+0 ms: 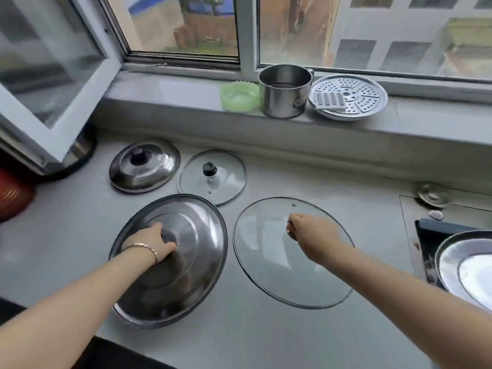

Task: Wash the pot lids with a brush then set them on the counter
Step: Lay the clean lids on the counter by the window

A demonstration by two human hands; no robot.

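Several pot lids lie on the grey counter [266, 339]. My left hand [153, 242] grips the knob of a large steel lid [202, 241] at the front left. My right hand [310, 235] grips the knob of a large glass lid [266, 262] at the front right. Behind them rest a small steel lid [149, 171] with a black knob and a small glass lid [221, 179] with a black knob. No brush is in view.
The sink [426, 230] sits at the right edge with a steel basin [463, 265] in it. On the windowsill stand a steel pot [283, 94], a green bowl [239, 97] and a perforated steamer plate [348, 97]. An open window sash [53, 89] overhangs the counter's left.
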